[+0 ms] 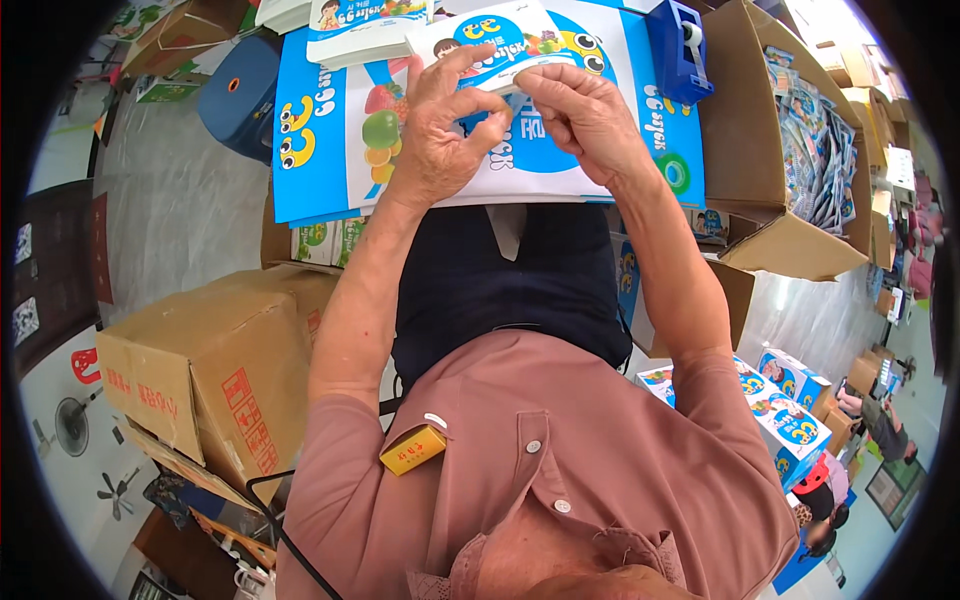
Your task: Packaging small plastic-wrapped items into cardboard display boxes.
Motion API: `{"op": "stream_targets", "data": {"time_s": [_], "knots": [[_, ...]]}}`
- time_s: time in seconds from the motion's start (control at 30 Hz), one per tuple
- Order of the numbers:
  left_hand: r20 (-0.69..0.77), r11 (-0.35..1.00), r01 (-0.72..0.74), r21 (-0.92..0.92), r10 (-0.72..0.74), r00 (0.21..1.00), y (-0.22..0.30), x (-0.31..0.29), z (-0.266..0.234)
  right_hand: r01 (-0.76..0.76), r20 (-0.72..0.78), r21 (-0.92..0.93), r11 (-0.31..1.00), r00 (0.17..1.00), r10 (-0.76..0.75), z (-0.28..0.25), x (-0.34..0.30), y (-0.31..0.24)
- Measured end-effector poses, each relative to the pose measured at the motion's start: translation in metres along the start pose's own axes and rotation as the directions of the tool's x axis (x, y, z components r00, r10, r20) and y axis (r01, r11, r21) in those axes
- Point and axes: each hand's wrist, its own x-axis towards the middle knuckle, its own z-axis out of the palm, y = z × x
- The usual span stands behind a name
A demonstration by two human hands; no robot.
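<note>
A flat white printed card or stack [505, 38] with fruit pictures lies at the far middle of the blue-and-white printed board [310, 180]. My right hand [592, 118] is closed in a pinch at this piece's near right edge. Just left of it, my left hand [442, 135] has thumb and forefinger pressed together while the other fingers reach toward the same piece. Whatever sits in the left pinch, if anything, is too small to make out. Another thick stack of white printed cards [372, 48] rests behind my left hand.
A blue tape dispenser [682, 55] stands at the board's far right corner. Beside it, an open cardboard carton [738, 130] holds many small packets [815, 150]. To the left are a blue plastic stool [237, 100] and a large brown box [215, 365]. Printed cartons [790, 415] stand at lower right.
</note>
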Motion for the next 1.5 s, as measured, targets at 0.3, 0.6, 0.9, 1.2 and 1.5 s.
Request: {"op": "stream_targets", "data": {"time_s": [0.3, 0.6, 0.9, 1.2, 1.5], "knots": [[-0.098, 0.961, -0.061, 0.270, 0.091, 0.991, 0.002, -0.002, 0.012, 0.616, 0.203, -0.634, 0.468, 0.716, -0.668, -0.022, 0.008, 0.001], [-0.173, 0.948, -0.129, 0.292, 0.186, 0.967, -0.012, 0.000, 0.018, 0.628, 0.328, -0.459, 0.628, 0.777, -0.537, -0.040, 0.010, -0.010], [-0.222, 0.955, -0.172, 0.243, 0.227, 0.948, -0.017, 0.000, 0.018, 0.700, 0.493, -0.640, 0.317, 0.690, -0.530, -0.038, 0.023, -0.012], [-0.233, 0.956, -0.170, 0.240, 0.227, 0.946, -0.018, 0.000, 0.021, 0.686, 0.512, -0.613, 0.392, 0.723, -0.464, -0.042, 0.040, -0.014], [-0.237, 0.952, -0.175, 0.251, 0.236, 0.943, -0.020, 0.000, 0.019, 0.637, 0.493, -0.583, 0.504, 0.771, -0.404, -0.020, 0.037, -0.032]]}}
